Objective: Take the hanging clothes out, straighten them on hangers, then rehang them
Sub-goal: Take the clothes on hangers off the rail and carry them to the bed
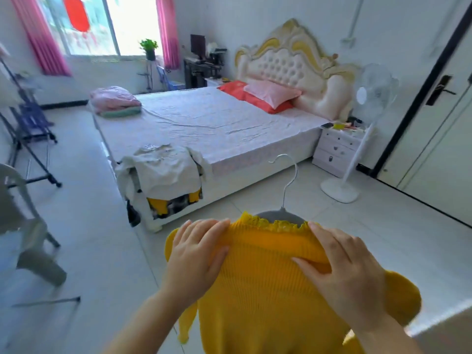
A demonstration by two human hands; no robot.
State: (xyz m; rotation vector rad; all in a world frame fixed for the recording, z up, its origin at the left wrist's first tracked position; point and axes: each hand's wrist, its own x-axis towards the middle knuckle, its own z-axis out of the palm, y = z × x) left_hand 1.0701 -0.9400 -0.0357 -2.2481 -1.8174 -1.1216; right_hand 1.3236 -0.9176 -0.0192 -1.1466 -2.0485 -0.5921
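A yellow ribbed knit top [260, 284] with a lace collar hangs on a grey hanger [278, 215], whose metal hook sticks up ahead of me. My left hand [196, 254] grips the top's left shoulder, fingers over the fabric. My right hand [342, 264] holds the right shoulder, thumb pinching the knit. More clothes, a pale shirt [163, 169] over something yellow and patterned, lie piled on the near corner of the bed [229, 123].
A black clothes rack [28, 129] stands at the left wall beside a grey plastic chair [25, 226]. A white standing fan [357, 139] and a nightstand [337, 152] sit right of the bed. A door [439, 118] is at the right. Folded bedding [115, 100] lies on the bed.
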